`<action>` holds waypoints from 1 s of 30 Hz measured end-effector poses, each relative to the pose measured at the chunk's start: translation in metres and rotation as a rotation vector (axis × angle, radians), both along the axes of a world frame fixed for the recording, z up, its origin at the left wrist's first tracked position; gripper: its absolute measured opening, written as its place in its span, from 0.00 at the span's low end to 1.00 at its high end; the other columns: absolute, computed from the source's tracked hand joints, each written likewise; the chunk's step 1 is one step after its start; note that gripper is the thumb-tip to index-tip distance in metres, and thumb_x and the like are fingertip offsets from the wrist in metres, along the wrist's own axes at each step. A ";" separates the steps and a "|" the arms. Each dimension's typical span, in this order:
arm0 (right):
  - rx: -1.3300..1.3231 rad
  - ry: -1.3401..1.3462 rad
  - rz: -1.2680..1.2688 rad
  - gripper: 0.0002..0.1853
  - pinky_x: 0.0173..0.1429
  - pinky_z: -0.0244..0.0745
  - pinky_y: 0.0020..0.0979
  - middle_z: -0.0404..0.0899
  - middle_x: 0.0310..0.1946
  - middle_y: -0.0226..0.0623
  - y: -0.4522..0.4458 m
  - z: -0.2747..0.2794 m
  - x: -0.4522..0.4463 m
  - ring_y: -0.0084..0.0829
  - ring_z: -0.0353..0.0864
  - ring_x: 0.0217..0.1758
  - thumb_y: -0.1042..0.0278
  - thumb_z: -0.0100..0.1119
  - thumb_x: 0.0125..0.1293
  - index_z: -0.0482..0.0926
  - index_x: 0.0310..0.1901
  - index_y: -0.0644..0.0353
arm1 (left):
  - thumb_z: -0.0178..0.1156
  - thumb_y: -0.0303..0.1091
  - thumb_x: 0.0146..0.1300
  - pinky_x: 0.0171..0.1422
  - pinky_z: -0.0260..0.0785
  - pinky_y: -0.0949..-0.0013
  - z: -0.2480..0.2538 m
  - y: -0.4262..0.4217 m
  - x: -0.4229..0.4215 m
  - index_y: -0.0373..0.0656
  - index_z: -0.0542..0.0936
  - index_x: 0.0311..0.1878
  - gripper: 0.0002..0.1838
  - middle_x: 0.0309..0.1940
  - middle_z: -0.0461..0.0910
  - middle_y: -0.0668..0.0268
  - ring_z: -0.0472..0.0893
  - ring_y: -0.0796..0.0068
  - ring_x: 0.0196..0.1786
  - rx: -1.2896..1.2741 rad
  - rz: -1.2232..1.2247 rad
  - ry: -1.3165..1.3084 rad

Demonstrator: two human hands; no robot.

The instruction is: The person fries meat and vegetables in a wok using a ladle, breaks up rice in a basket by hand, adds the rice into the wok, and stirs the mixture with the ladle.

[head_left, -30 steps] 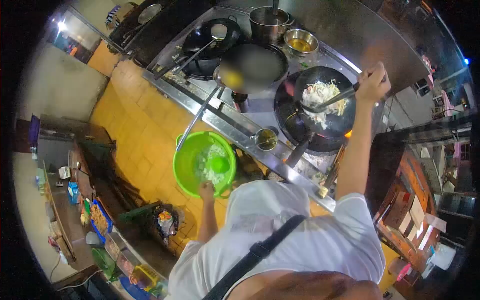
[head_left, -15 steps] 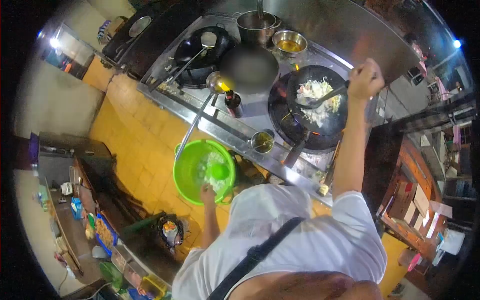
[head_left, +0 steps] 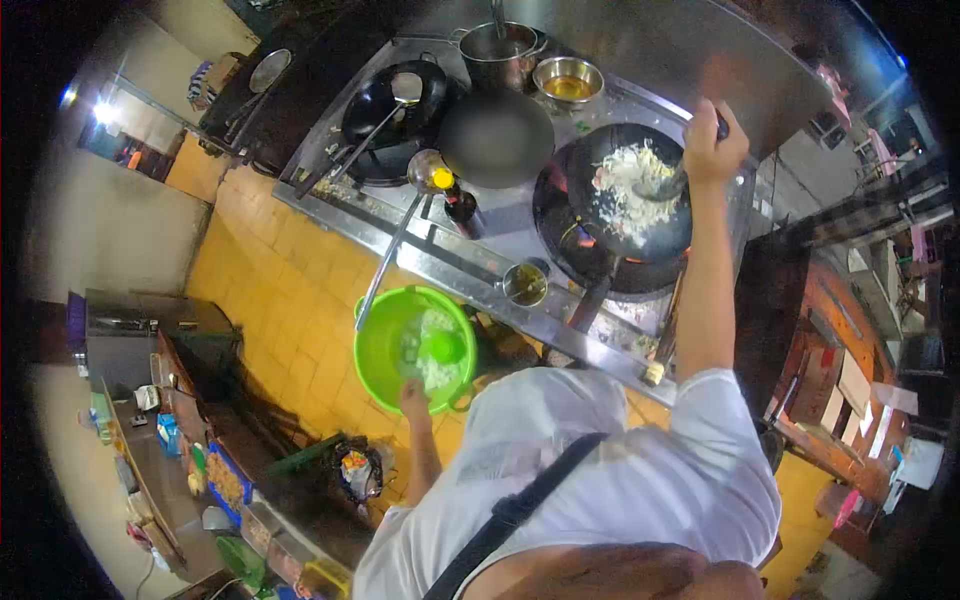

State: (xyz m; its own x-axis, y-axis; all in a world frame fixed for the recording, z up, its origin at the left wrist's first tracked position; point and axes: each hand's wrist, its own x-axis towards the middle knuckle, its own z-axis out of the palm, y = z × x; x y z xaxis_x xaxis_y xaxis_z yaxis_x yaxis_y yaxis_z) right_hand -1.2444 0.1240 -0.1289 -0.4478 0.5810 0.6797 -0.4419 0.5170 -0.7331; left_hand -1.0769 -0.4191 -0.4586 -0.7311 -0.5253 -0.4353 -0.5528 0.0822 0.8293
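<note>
My right hand (head_left: 715,145) is closed around the dark handle of a ladle (head_left: 668,188), whose bowl sits in the food at the right side of a black wok (head_left: 620,255). Pale shredded food (head_left: 632,195) with bits of yellow and pink lies in the wok. My left hand (head_left: 413,397), fingers curled, is over the near rim of a green bucket (head_left: 366,362); whatever it may hold is too small to make out. Inside the bucket are white pieces (head_left: 437,375) and a round green object (head_left: 443,347).
On the steel stove (head_left: 500,215) stand a second wok (head_left: 365,150) with a spatula, a pot (head_left: 490,65), a metal bowl (head_left: 568,82) of yellow liquid, a dark bottle (head_left: 461,208) and a metal cup (head_left: 525,284). A long-handled ladle (head_left: 390,255) reaches over the bucket.
My right hand has come slightly down and nearer, and the ladle's bowl has moved from the left-middle of the food to its right side. My left hand stays by the bucket.
</note>
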 end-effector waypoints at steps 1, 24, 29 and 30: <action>0.003 -0.001 0.004 0.13 0.24 0.62 0.24 0.68 0.13 0.33 0.001 -0.008 -0.007 0.18 0.65 0.19 0.64 0.54 0.58 0.73 0.23 0.66 | 0.56 0.28 0.57 0.22 0.64 0.74 0.011 0.005 0.001 0.35 0.74 0.39 0.08 0.23 0.71 0.67 0.67 0.80 0.20 0.032 0.006 0.021; -0.174 0.063 -0.100 0.18 0.20 0.54 0.26 0.63 0.11 0.26 0.007 -0.023 -0.020 0.16 0.61 0.17 0.62 0.52 0.62 0.68 0.18 0.65 | 0.60 0.32 0.57 0.25 0.62 0.74 -0.049 -0.004 0.005 0.36 0.78 0.36 0.09 0.26 0.76 0.67 0.72 0.78 0.25 0.115 -0.033 0.152; -0.063 -0.027 -0.021 0.18 0.23 0.61 0.24 0.66 0.12 0.29 0.012 -0.010 -0.015 0.17 0.65 0.18 0.61 0.54 0.60 0.70 0.19 0.66 | 0.61 0.32 0.55 0.26 0.63 0.75 -0.035 0.016 0.000 0.34 0.79 0.40 0.12 0.29 0.79 0.65 0.72 0.78 0.26 0.068 0.041 0.093; -0.056 -0.007 -0.067 0.18 0.23 0.60 0.24 0.66 0.12 0.29 0.000 -0.006 -0.006 0.17 0.64 0.18 0.61 0.54 0.60 0.70 0.20 0.66 | 0.62 0.32 0.55 0.25 0.63 0.75 -0.029 0.021 -0.002 0.34 0.79 0.39 0.12 0.28 0.79 0.65 0.72 0.79 0.25 0.076 0.010 0.088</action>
State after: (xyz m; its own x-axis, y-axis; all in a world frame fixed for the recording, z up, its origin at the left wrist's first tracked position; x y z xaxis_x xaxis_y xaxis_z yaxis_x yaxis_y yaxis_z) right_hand -1.2507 0.1237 -0.1344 -0.4114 0.6470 0.6419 -0.4021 0.5032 -0.7649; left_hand -1.0787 -0.3977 -0.4877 -0.7633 -0.5007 -0.4083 -0.4780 0.0124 0.8783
